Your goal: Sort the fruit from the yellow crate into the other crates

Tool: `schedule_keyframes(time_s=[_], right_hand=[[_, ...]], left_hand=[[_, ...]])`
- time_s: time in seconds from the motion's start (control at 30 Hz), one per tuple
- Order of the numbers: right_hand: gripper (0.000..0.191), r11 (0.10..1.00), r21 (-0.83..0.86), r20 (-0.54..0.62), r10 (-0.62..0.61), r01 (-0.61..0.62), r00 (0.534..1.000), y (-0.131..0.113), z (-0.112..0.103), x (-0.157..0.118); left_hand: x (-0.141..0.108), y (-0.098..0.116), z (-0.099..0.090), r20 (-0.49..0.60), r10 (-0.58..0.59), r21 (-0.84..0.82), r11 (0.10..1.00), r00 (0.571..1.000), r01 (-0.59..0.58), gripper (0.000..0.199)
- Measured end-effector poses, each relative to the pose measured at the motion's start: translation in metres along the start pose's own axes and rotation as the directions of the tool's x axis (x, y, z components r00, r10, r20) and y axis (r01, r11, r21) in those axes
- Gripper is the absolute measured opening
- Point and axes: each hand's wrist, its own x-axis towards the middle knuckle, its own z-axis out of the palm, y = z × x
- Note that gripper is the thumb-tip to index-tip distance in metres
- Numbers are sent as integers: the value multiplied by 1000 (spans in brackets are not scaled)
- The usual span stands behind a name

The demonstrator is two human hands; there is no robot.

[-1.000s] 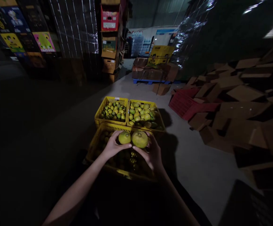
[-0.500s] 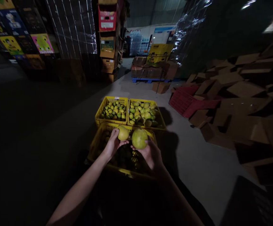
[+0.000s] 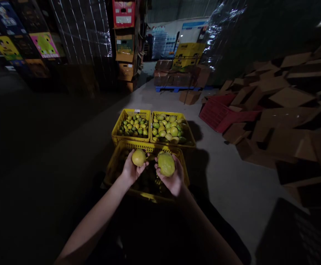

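My left hand [image 3: 129, 171] is closed around a round yellow lemon [image 3: 138, 158]. In my right hand [image 3: 176, 181] sits a larger, lumpy, yellow-green lemon [image 3: 166, 164], with the fingers curled round its underside and sides. Both hands are above the near yellow crate [image 3: 152, 198], a short gap apart. Deep shadow hides most of that crate's contents, though some fruit shows faintly. Beyond it stand two more yellow crates: the left crate [image 3: 116, 129] holds many smaller green and yellow lemons [image 3: 135, 125], the right crate [image 3: 190, 138] bigger ones [image 3: 171, 129].
A red plastic crate [image 3: 217, 114] lies tipped on the floor to the right, against a heap of cardboard boxes [image 3: 284, 121]. Farther back are a blue pallet [image 3: 174, 88] with boxes on it and a tall box stack [image 3: 125, 48]. Dark shadow covers the left floor.
The yellow lemon has moved slightly left with my left hand. The green lemon has been turned in my right hand and shows a lumpier side. The hands are a little farther apart.
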Motion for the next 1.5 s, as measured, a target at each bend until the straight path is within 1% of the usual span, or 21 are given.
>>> schedule_keyframes(time_s=[0.07, 0.13, 0.17, 0.23, 0.3, 0.33, 0.4, 0.47, 0.5, 0.57, 0.67, 0.8, 0.87, 0.93, 1.0, 1.1, 1.23, 1.33, 1.5], right_hand=[[28, 1000, -14, -121, -2, 0, 993, -1, 1, 2], [28, 999, -43, -186, 13, -22, 983, -1, 3, 3], [27, 997, -60, -188, 26, -38, 982, -1, 4, 3], [24, 995, -89, -143, 37, -50, 989, -1, 7, 1], [21, 996, -92, -89, 3, -11, 996, -1, 9, -1], [21, 997, -76, -72, -10, 4, 997, -1, 9, -2], [23, 1000, -11, -59, 2, -2, 998, -1, 8, -2], [24, 997, 71, -82, 28, -22, 996, -1, 6, 0], [24, 995, 103, -114, 32, -20, 993, -1, 4, 2], [20, 992, 130, -219, 20, 9, 976, -1, 2, 6], [15, 992, 111, -355, -22, 65, 935, -1, -1, 13], [17, 984, 102, -437, -85, 143, 895, -3, -5, 17], [19, 980, 106, -440, -103, 166, 892, -4, -6, 17], [18, 979, 110, -421, -113, 174, 900, -4, -6, 16], [18, 980, 115, -412, -103, 164, 905, -4, -5, 15], [18, 983, 117, -428, -80, 144, 900, -4, -4, 14], [15, 984, 100, -410, -92, 145, 908, -2, -8, 16], [12, 986, 85, -389, -103, 147, 916, -1, -11, 18], [16, 986, 102, -402, -80, 131, 912, -1, -11, 19]], left_hand=[[1, 2, 0, -3, -30, -49, 998, 1000, 29, 35], [2, 4, 0, -31, -55, -86, 995, 998, 52, 35], [2, 4, -1, -50, -63, -97, 994, 997, 58, 34], [2, 4, 0, -88, -67, -98, 994, 994, 59, 30], [1, 4, 0, -119, -65, -78, 995, 991, 56, 27], [0, 3, 1, -121, -68, -65, 996, 990, 60, 26], [-1, 4, 1, -90, -85, -46, 996, 992, 81, 26], [-2, 3, 1, -59, -120, -37, 992, 991, 118, 27], [-1, 3, 0, -65, -138, -37, 990, 988, 136, 28], [2, 1, -1, -120, -166, -49, 986, 979, 161, 30], [8, -4, -4, -194, -177, -81, 983, 965, 163, 29], [15, -11, -8, -227, -162, -92, 985, 960, 144, 32], [16, -12, -9, -218, -158, -98, 985, 963, 140, 35], [16, -13, -10, -198, -159, -107, 984, 967, 140, 39], [15, -13, -10, -186, -147, -115, 985, 971, 127, 41], [14, -13, -10, -172, -124, -136, 985, 977, 102, 42], [14, -13, -10, -153, -137, -171, 979, 979, 110, 43], [14, -13, -10, -158, -127, -171, 980, 979, 99, 41], [11, -12, -9, -128, -114, -163, 982, 985, 92, 32]])
